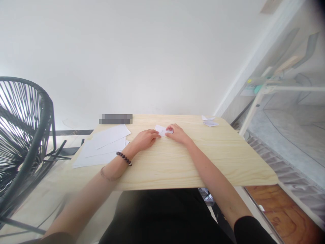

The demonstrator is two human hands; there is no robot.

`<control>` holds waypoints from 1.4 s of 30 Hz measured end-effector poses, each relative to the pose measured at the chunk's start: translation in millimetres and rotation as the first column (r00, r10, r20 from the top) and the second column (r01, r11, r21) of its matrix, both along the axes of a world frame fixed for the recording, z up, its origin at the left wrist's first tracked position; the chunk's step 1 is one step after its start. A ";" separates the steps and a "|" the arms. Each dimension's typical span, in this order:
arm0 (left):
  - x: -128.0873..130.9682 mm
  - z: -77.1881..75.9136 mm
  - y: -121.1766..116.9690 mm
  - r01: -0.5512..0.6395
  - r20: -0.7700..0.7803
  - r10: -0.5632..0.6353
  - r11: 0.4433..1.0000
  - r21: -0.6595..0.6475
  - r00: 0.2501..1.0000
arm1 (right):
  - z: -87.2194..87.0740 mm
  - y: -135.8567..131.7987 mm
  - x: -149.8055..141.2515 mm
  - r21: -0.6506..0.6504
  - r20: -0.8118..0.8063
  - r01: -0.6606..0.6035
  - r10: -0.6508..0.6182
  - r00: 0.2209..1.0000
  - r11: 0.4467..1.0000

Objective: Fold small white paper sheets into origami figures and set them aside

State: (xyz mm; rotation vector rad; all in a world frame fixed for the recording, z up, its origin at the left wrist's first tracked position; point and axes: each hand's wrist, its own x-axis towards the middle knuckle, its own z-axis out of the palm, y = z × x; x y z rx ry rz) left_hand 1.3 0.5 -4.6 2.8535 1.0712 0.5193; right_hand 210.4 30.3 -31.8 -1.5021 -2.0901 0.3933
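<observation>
A small folded piece of white paper (159, 129) lies between my hands near the middle of the table. My left hand (145, 139), with a dark bead bracelet on its wrist, has its fingertips closed at the paper's left edge. From the other side my right hand (178, 134) pinches the paper's right part between curled fingers and thumb. The fingers partly cover the paper, so its full shape is hidden.
Loose white sheets (101, 149) overlap on the left of the wooden table (162, 169). Behind them is a pixelated dark object (115, 119). Folded white paper (210, 122) stands at the back right. A corded chair (44, 105) is at left, a white-framed structure (256, 105) at right.
</observation>
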 end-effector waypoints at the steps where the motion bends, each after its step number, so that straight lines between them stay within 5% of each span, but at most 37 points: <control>1: 0.0 -0.1 0.2 -0.001 0.000 0.001 1.000 -0.001 1.000 | -0.2 0.2 0.3 -0.002 -0.003 -0.006 0.006 1.000 1.000; 15: -0.3 -0.8 0.2 -0.001 0.001 0.001 1.000 0.008 1.000 | 1.5 -2.6 -0.5 -0.008 0.002 0.014 -0.014 1.000 1.000; 32: -0.5 -0.9 -0.3 -0.004 0.010 0.004 1.000 0.002 1.000 | 15.5 -6.2 8.1 -0.087 -0.131 -0.133 0.121 0.984 0.987; 42: 1.1 4.3 -4.5 0.000 0.027 0.001 1.000 -0.022 1.000 | 11.4 -5.0 7.4 -0.076 -0.095 -0.078 0.071 0.993 0.994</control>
